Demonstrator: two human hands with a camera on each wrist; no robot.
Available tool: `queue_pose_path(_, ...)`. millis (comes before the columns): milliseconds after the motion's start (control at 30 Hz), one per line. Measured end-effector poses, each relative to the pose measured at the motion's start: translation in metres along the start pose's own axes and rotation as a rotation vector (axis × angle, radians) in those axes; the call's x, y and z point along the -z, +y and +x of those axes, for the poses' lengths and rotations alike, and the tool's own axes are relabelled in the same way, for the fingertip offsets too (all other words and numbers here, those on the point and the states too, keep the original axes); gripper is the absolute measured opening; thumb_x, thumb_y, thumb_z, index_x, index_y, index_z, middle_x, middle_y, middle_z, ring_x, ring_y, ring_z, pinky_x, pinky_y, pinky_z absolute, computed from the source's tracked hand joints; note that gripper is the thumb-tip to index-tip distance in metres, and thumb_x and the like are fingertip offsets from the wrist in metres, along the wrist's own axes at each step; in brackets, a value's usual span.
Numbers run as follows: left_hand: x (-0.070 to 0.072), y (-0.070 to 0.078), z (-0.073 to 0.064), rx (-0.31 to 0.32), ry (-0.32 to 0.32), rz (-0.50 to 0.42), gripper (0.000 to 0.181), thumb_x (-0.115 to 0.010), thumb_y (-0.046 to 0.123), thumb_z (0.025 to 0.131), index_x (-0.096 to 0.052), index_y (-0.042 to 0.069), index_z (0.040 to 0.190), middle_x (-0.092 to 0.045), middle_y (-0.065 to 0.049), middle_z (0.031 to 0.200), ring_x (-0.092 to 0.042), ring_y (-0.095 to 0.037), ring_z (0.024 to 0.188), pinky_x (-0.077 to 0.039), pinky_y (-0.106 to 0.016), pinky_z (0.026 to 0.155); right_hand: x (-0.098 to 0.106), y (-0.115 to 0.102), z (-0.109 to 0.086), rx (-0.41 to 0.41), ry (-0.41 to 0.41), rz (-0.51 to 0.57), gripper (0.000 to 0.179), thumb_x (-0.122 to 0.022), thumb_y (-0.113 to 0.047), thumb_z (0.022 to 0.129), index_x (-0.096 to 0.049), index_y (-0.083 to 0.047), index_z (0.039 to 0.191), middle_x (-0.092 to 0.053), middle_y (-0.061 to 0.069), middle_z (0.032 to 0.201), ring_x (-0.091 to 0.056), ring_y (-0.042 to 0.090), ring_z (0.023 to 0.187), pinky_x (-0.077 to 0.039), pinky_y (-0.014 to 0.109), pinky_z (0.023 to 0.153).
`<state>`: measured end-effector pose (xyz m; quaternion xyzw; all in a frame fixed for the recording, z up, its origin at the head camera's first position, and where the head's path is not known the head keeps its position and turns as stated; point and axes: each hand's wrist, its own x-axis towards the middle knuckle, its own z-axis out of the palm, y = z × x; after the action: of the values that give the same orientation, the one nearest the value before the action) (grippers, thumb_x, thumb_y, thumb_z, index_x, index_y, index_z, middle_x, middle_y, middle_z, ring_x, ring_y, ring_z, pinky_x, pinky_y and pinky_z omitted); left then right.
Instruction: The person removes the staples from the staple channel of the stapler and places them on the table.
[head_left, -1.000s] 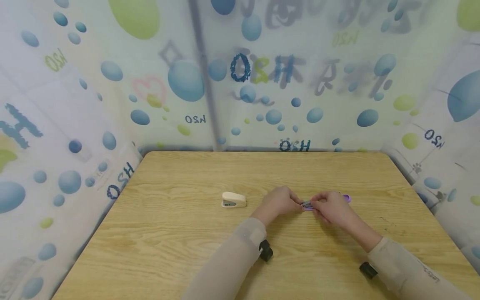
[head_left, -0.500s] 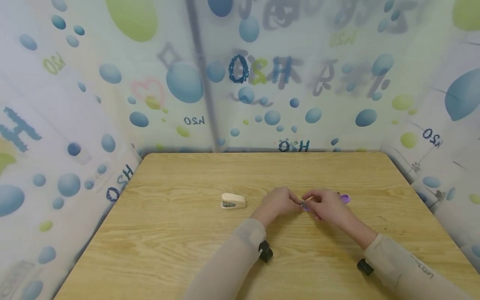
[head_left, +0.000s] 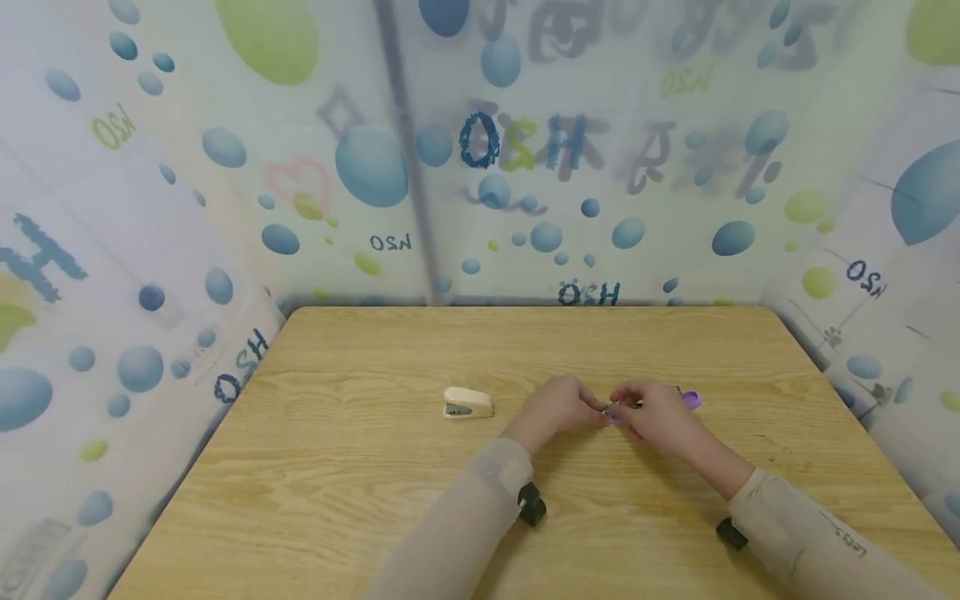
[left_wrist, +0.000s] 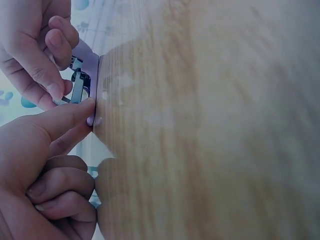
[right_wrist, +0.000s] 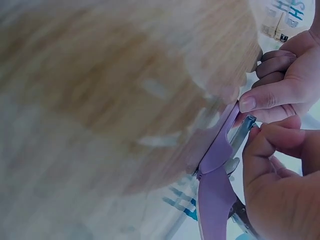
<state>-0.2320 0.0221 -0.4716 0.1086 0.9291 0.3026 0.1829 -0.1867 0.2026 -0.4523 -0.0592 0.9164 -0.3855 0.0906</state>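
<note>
A purple stapler (right_wrist: 215,197) lies swung wide open on the table, its metal staple channel (right_wrist: 242,135) bare. At the tip of its base, my left hand (head_left: 558,406) pinches the purple plastic between thumb and forefinger, the other fingers curled. My right hand (head_left: 654,412) is over the channel, thumb and forefinger pinched together at its end. A thin metal strip (left_wrist: 65,100), like a few staples, peeks out at those fingertips, mostly hidden. In the head view, the purple top arm (head_left: 692,400) shows past the right hand.
To the left of both hands, a cream stapler (head_left: 468,402) stands on the wooden table (head_left: 337,475). A printed curtain (head_left: 637,167) with blue and green drops hangs behind the table and along both sides. Each wrist carries a black camera.
The right hand has shifted slightly left, toward the left fingertips, covering more of the metal channel. The left hand keeps its hold on the purple stapler; the cream stapler has not moved.
</note>
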Motion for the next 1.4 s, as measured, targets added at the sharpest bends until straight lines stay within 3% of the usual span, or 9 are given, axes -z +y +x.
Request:
queue_pose_path(167, -0.001, -0.001, 0.001, -0.003, 0.002, 0.007, 0.015, -0.087, 0.048, 0.086, -0.085, 0.038, 0.098, -0.079, 0.012, 0.123, -0.069, -0.012, 0.11, -0.056, -0.035, 0.091, 0.002, 0.002, 0.001, 0.048, 0.008, -0.035, 0.02, -0.068, -0.011, 0.103, -0.071, 0.003, 0.117, -0.076, 0.013, 0.099, -0.058, 0.012, 0.056, -0.05, 0.027, 0.051)
queue_pose_path(300, -0.002, -0.001, 0.001, -0.004, 0.004, 0.007, 0.015, -0.087, 0.046, 0.087, -0.086, 0.038, 0.099, -0.079, 0.012, 0.123, -0.069, -0.012, 0.11, -0.056, -0.035, 0.091, 0.006, -0.001, 0.0, 0.041, -0.007, -0.052, 0.02, -0.065, -0.009, 0.104, -0.071, 0.003, 0.119, -0.076, 0.015, 0.105, -0.06, 0.012, 0.059, -0.052, 0.027, 0.053)
queue_pose_path(533, -0.001, -0.001, 0.0, -0.022, 0.004, -0.003, 0.016, -0.088, 0.045, 0.087, -0.086, 0.036, 0.099, -0.078, 0.012, 0.124, -0.069, -0.01, 0.108, -0.056, -0.035, 0.092, 0.025, -0.011, -0.005, 0.033, -0.035, -0.084, 0.026, -0.063, -0.012, 0.106, -0.069, 0.004, 0.127, -0.074, 0.019, 0.114, -0.065, 0.016, 0.066, -0.052, 0.031, 0.055)
queue_pose_path(700, -0.001, -0.001, 0.001, -0.014, 0.001, -0.016, 0.015, -0.087, 0.046, 0.087, -0.086, 0.037, 0.099, -0.078, 0.012, 0.124, -0.069, -0.013, 0.115, -0.056, -0.038, 0.099, 0.039, -0.011, -0.007, 0.048, -0.031, -0.07, 0.029, -0.063, -0.013, 0.107, -0.067, 0.005, 0.129, -0.072, 0.023, 0.117, -0.073, 0.021, 0.076, -0.059, 0.034, 0.061)
queue_pose_path(933, -0.001, -0.001, -0.001, -0.002, 0.0, -0.023, 0.016, -0.088, 0.047, 0.086, -0.085, 0.039, 0.1, -0.079, 0.013, 0.122, -0.069, -0.017, 0.121, -0.055, -0.042, 0.104, 0.061, -0.006, -0.008, 0.023, 0.01, -0.069, 0.028, -0.062, -0.015, 0.107, -0.067, 0.003, 0.128, -0.072, 0.021, 0.116, -0.056, 0.015, 0.057, -0.049, 0.03, 0.051)
queue_pose_path(1200, -0.001, -0.001, -0.001, -0.004, 0.002, -0.025, 0.016, -0.088, 0.045, 0.087, -0.085, 0.038, 0.101, -0.078, 0.013, 0.123, -0.067, -0.018, 0.127, -0.054, -0.043, 0.108, 0.08, 0.007, -0.015, -0.007, 0.031, -0.019, 0.029, -0.063, -0.016, 0.107, -0.066, 0.001, 0.13, -0.07, 0.018, 0.112, -0.05, 0.012, 0.052, -0.044, 0.03, 0.048)
queue_pose_path(1400, -0.001, -0.001, 0.0, 0.0, 0.001, -0.023, 0.015, -0.088, 0.046, 0.087, -0.085, 0.038, 0.1, -0.078, 0.012, 0.123, -0.067, -0.018, 0.126, -0.054, -0.043, 0.108, 0.096, 0.016, -0.021, -0.038, 0.026, 0.027, 0.032, -0.063, -0.018, 0.108, -0.063, 0.002, 0.133, -0.068, 0.018, 0.114, -0.051, 0.012, 0.058, -0.045, 0.03, 0.052)
